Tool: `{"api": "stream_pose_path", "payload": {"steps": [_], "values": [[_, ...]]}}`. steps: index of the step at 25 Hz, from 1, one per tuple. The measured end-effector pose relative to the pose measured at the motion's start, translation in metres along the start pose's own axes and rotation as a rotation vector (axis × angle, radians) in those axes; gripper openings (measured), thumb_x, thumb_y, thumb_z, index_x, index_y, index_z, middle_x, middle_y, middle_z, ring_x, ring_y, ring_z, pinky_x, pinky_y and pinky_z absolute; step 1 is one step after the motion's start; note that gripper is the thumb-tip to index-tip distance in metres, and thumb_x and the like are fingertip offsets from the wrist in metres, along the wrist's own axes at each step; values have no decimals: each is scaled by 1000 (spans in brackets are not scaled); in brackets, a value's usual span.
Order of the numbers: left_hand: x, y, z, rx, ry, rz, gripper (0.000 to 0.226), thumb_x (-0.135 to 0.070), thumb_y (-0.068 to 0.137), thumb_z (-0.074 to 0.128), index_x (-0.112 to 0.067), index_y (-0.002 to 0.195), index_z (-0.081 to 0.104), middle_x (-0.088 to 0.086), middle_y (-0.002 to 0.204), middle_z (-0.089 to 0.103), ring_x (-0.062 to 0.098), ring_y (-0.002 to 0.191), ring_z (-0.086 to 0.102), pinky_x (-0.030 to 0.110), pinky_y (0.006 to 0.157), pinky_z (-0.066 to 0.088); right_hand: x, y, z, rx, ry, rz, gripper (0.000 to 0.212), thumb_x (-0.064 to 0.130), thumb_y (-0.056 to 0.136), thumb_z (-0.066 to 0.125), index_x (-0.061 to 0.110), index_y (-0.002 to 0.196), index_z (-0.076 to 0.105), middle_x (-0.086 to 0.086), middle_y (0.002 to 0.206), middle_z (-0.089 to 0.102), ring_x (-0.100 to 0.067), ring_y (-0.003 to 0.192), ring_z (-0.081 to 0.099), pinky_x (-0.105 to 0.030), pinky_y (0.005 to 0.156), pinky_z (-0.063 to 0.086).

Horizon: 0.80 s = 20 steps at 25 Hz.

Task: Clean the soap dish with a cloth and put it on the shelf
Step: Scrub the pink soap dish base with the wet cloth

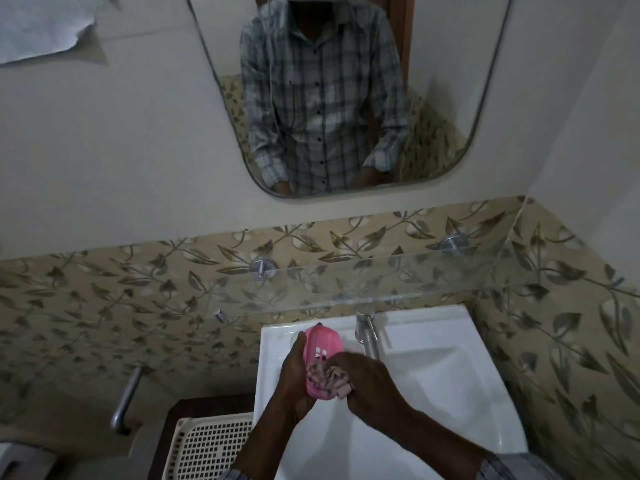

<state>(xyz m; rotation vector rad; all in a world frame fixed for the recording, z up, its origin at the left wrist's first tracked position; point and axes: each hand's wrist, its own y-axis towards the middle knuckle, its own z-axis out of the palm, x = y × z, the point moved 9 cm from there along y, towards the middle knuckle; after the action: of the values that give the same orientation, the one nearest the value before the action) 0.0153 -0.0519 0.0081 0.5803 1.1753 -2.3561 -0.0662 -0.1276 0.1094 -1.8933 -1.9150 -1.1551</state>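
A pink slotted soap dish is held tilted above the left part of the white sink. My left hand grips the dish from its left side and underneath. My right hand presses a bunched, patterned cloth against the lower part of the dish. The lower end of the dish is hidden by the cloth and fingers. A clear glass shelf on two metal brackets runs along the tiled wall above the sink, with nothing on it.
A chrome tap stands at the sink's back edge, just right of the dish. A cream perforated plastic basket sits to the sink's left. A metal handle is on the left wall. A mirror hangs above.
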Motion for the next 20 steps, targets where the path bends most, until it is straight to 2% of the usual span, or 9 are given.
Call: {"api": "stream_pose_path", "payload": {"steps": [3, 5, 7, 10, 13, 16, 18, 19, 20], "values": [[-5, 1, -13, -51, 73, 62, 65, -60, 97, 40, -9, 132, 60, 27, 121, 66, 38, 102, 68, 46, 82, 60, -20, -4, 18, -18, 387, 476, 29, 0, 75, 58, 24, 87, 69, 7, 76, 74, -9, 68, 69, -24, 66, 57], [-8, 0, -15, -6, 126, 94, 77, -64, 96, 33, -2, 136, 55, 29, 131, 62, 42, 119, 60, 55, 102, 49, -42, -5, 27, -87, 995, 821, 28, -10, 82, 60, 15, 79, 73, -8, 82, 76, -19, 71, 74, -31, 62, 61], [-17, -5, -13, 14, 184, 191, 62, -48, 98, 45, 1, 135, 54, 31, 130, 62, 45, 121, 58, 59, 102, 47, -57, -8, 16, -215, 1322, 964, 21, -13, 84, 60, 1, 90, 73, -24, 92, 76, -35, 79, 75, -41, 65, 62], [-36, -14, -26, -160, 386, 376, 28, -18, 84, 72, -7, 109, 70, 19, 102, 75, 37, 96, 68, 45, 75, 59, -86, -17, -15, -383, 1236, 982, 21, -14, 83, 63, -5, 100, 69, -25, 98, 75, -35, 83, 74, -39, 72, 61], [-41, -26, -23, -236, 645, 492, 22, -20, 66, 77, -10, 86, 76, 12, 78, 75, 26, 74, 67, 34, 61, 55, -93, -16, -28, -332, 942, 923, 21, -4, 89, 65, 10, 105, 64, -17, 108, 73, -28, 92, 71, -36, 79, 57], [-35, -34, 4, -203, 896, 610, 19, -23, 68, 67, -11, 77, 78, 9, 71, 76, 17, 64, 66, 30, 58, 50, -54, 4, -30, -171, 563, 606, 46, 0, 89, 64, 34, 118, 54, 3, 119, 67, -7, 105, 65, -17, 79, 54], [-31, -40, 15, -194, 902, 650, 22, -24, 74, 60, -7, 73, 75, 10, 68, 75, 16, 63, 65, 31, 57, 50, -12, 11, -10, 35, 329, 297, 64, 3, 88, 59, 31, 143, 40, 11, 143, 44, 12, 133, 37, -7, 104, 35], [-30, -43, 18, -179, 865, 666, 24, -25, 76, 60, -5, 72, 73, 10, 67, 74, 16, 63, 65, 32, 57, 51, -4, 9, 1, 88, 253, 200, 70, 4, 89, 57, 23, 150, 30, 9, 151, 33, 8, 143, 22, -13, 115, 24], [-30, -46, 19, -156, 833, 693, 23, -25, 77, 61, -6, 70, 72, 10, 65, 73, 15, 60, 63, 31, 55, 49, -5, 7, 5, 76, 273, 209, 72, 1, 89, 56, 20, 151, 24, 3, 154, 30, -4, 147, 21, -22, 120, 22]]}}
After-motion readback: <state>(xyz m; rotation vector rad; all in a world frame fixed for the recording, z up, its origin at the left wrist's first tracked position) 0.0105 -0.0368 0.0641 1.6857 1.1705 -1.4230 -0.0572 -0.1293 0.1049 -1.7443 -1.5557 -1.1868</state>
